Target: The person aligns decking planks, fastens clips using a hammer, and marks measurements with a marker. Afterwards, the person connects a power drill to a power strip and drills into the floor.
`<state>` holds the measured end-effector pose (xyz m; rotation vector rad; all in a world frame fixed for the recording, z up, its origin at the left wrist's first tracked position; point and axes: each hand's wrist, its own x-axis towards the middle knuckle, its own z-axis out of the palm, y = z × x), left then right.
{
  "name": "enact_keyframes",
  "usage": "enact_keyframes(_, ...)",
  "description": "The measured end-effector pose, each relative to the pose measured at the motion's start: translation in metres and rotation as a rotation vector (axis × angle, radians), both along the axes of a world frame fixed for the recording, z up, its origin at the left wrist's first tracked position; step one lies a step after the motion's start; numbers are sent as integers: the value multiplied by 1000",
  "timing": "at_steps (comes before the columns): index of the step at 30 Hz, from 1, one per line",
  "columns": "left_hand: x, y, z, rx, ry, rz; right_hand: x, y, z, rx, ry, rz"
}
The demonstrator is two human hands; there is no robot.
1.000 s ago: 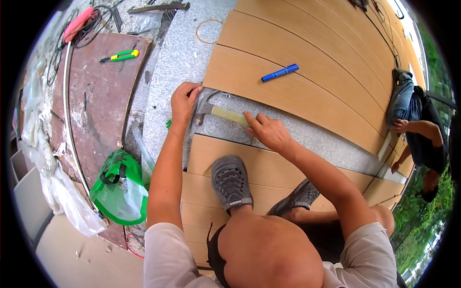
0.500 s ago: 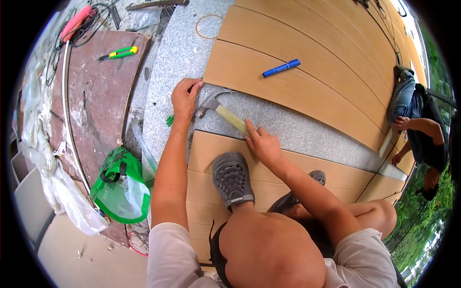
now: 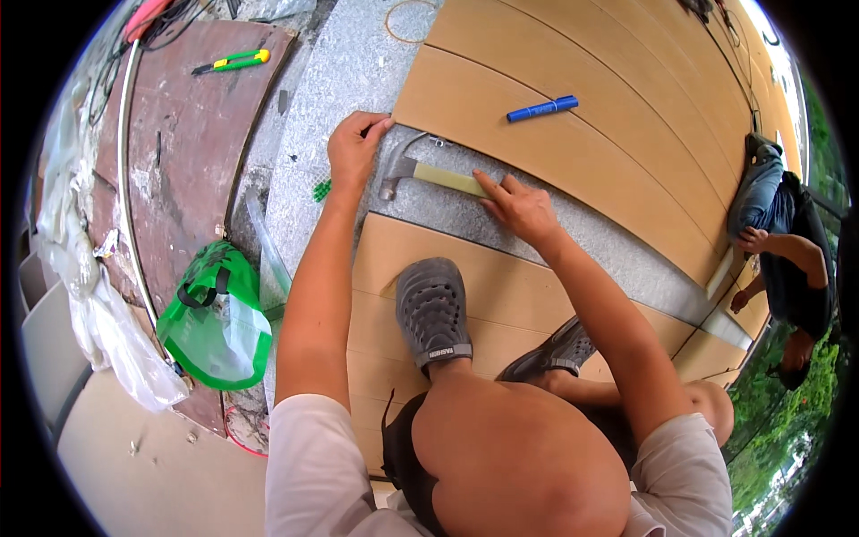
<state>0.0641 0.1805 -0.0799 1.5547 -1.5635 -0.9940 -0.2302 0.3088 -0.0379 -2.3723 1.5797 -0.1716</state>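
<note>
My right hand (image 3: 521, 208) grips the pale yellow-green handle of a claw hammer (image 3: 447, 179). The metal head points left, over the grey speckled strip between two areas of wood-coloured planks. At the near left corner of the far planks (image 3: 483, 89) is my left hand (image 3: 356, 148), its fingers curled and pinched. Whether a small piece is between those fingertips is hidden. A small metal piece (image 3: 438, 140) shows by the plank edge, just beyond the hammer head. On the far planks lies a blue marker (image 3: 542, 109).
My feet in dark clogs (image 3: 431, 309) rest on the near planks (image 3: 376, 255). Left are a green bag (image 3: 259, 345), a brown board (image 3: 192, 134) with a green-yellow utility knife (image 3: 231, 62), and a pale pole (image 3: 127, 170). Another person (image 3: 783, 233) is at the right.
The view has shifted, so most things sit higher. My right hand has swung the hammer away from the near planks, its handle now more level over the gap. My left hand stays at the corner.
</note>
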Motion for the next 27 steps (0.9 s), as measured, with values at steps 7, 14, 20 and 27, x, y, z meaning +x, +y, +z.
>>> enact_keyframes(7,4,2,-2,-14,2,37,38,36,11,40,-11,-178)
enact_keyframes(14,4,-4,4,133,65,14,53,49,10,22,-21,-266)
enact_keyframes(20,4,-3,-1,92,64,5,-3,14,-3,-42,-16,-17)
enact_keyframes(27,2,-3,-5,78,104,42,-10,5,3,-85,-52,12)
